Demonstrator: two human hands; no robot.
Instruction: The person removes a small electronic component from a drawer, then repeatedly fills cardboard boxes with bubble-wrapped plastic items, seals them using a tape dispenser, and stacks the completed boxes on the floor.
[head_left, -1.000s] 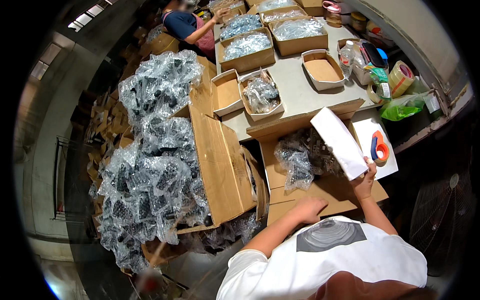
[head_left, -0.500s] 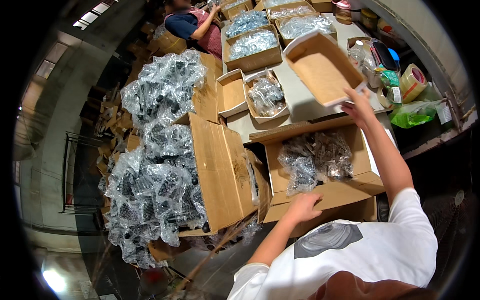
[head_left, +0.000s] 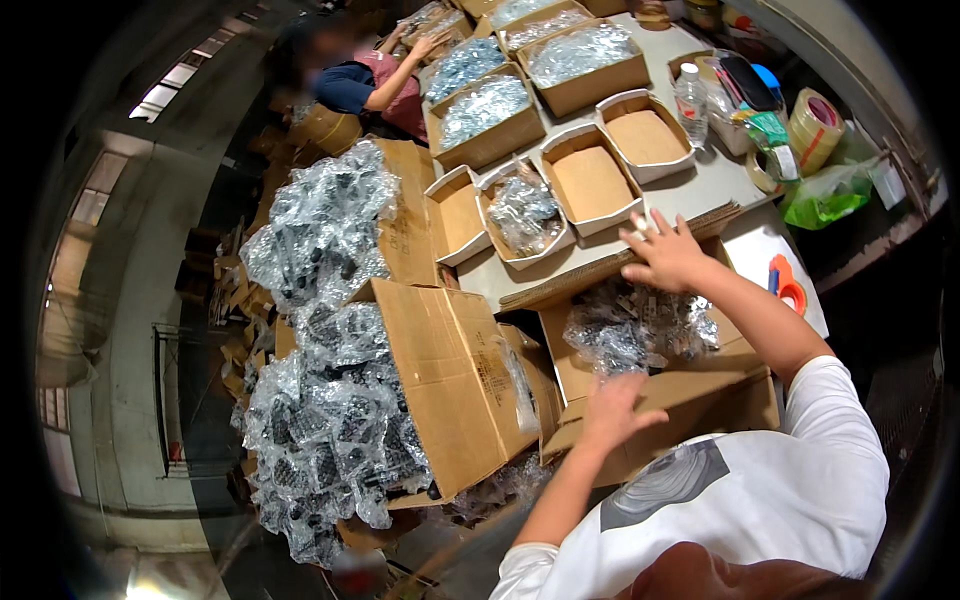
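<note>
In front of me an open cardboard carton [head_left: 690, 385] holds clear plastic bags of small dark parts [head_left: 615, 335]. My left hand [head_left: 612, 410] reaches over the carton's near flap, fingers stretched at the bags and thumb apart; nothing shows in its grip. Above the carton's far side is my right hand [head_left: 668, 258], empty, with its fingers spread. Just beyond it, two shallow white-edged cardboard trays [head_left: 592, 185] [head_left: 648, 138] sit on the table. Left of them stand a tray with bagged parts [head_left: 525, 215] and another bare-bottomed tray [head_left: 458, 215].
Bubble-wrapped dark items [head_left: 335, 425] are heaped at left beside an upright carton flap [head_left: 450, 380]. Orange-handled scissors [head_left: 790, 290], a water bottle [head_left: 690, 105] and tape rolls [head_left: 815, 130] lie at right. Filled boxes [head_left: 490, 125] and a co-worker [head_left: 370, 90] are farther back.
The tray my right hand held in the air is now let go and stands on the table. My right hand has moved left, fingers spread; my left hand has come up to the bags.
</note>
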